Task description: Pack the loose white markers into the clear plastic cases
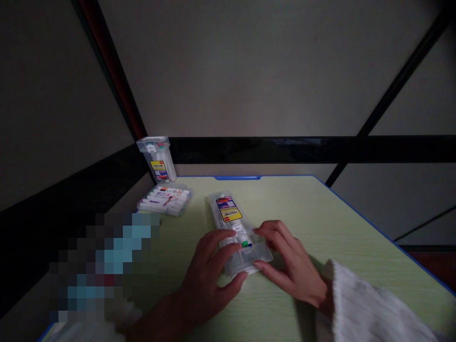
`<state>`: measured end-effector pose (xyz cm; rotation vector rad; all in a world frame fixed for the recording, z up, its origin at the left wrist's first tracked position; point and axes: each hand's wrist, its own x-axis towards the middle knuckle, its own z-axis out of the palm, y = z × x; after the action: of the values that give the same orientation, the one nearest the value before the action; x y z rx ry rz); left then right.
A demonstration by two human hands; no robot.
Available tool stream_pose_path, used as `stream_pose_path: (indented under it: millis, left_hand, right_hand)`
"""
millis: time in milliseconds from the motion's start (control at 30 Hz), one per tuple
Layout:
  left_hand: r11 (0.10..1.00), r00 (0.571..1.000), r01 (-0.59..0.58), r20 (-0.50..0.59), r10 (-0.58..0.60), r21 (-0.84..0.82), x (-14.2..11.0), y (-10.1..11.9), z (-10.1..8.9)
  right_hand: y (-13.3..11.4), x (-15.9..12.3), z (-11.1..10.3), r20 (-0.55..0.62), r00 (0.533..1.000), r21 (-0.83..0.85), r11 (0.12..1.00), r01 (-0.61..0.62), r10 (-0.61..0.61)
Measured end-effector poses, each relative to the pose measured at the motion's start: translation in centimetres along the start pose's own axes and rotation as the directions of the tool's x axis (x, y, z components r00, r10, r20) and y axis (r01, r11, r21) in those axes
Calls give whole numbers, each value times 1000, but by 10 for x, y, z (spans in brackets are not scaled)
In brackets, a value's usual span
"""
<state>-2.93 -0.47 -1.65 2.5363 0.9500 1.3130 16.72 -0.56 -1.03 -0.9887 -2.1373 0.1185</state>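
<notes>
A clear plastic marker case (228, 213) lies on the table, with a yellow and blue label facing up. Its see-through lid (261, 254) is at the end nearest me and looks skewed to the right; how far it is open I cannot tell. A green-capped marker (244, 243) shows through at that end. My left hand (208, 266) curls over the case's near left part, thumb close to the near edge. On the other side, my right hand (290, 263) grips the lid's right edge between thumb and fingers.
A similar marker case (160, 164) stands upright at the table's far left corner. In front of it a flat box of markers (166, 199) lies down. The pale green table (320, 218) has a blue edge and meets a wall panel (249, 71). A blurred patch covers the left side.
</notes>
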Motion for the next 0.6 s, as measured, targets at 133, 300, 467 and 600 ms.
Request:
stream_pose_path:
  millis: [133, 300, 467, 600]
  left_hand:
    - [1000, 999, 23, 22, -23, -6, 2, 0, 0]
    - [999, 999, 39, 5, -39, -7, 4, 0, 0]
    - [997, 997, 78, -2, -78, 25, 5, -2, -1]
    - [995, 996, 88, 0, -88, 44, 5, -2, -1]
  right_hand:
    - [1, 1, 0, 12, 999, -6, 999, -43, 44]
    - [2, 2, 1, 42, 994, 0, 995, -99, 99]
    - [3, 2, 3, 78, 989, 35, 991, -132, 129]
    - [3, 2, 4, 81, 988, 62, 989, -134, 129]
